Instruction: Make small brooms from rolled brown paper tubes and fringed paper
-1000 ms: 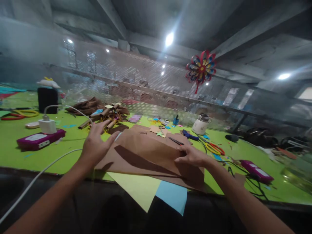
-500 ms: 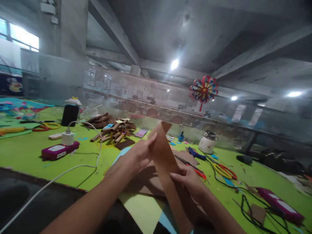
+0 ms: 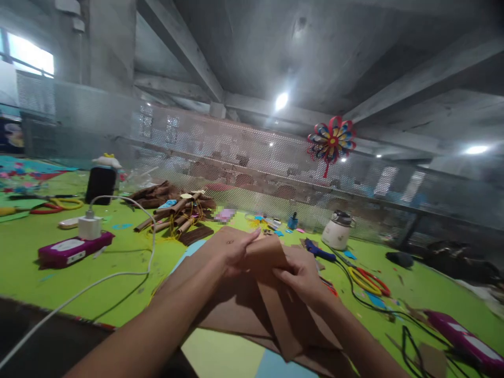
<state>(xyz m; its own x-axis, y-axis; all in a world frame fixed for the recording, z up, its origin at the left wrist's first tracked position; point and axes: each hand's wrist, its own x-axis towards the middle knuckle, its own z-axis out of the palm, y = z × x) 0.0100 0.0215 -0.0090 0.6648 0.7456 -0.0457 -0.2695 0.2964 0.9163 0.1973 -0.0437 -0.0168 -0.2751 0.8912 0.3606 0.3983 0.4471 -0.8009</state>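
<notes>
Left hand (image 3: 232, 252) and right hand (image 3: 301, 275) meet at frame centre, both closed on a folded strip of brown paper (image 3: 275, 294). Left fingers pinch its upper edge at about 10 o'clock of the strip; right thumb and fingers clamp it from 3 o'clock. The strip slopes down toward the person, lifted off the pile beneath.

Surface: a bright green table (image 3: 129, 262), matte, littered with small scraps. Room: bare concrete ceiling with beams, spot lights, a perforated metal screen (image 3: 236, 157) along the far edge. A red, blue and yellow paper pinwheel (image 3: 331, 142) hangs at 1 o'clock.

Materials: under the hands, more brown sheets (image 3: 236, 310), flat and creased; pale yellow and blue sheets (image 3: 220, 357) poke out at 6 o'clock. Rolled brown paper tubes (image 3: 177, 215) heaped at 11 o'clock. A magenta power strip (image 3: 74, 249) with white charger and trailing white cable (image 3: 98, 283) at 9 o'clock. Yellow-and-red scissors (image 3: 368, 281) and a blue glue gun (image 3: 318, 251) at 3 o'clock; a white jar (image 3: 336, 231) at 2 o'clock.
</notes>
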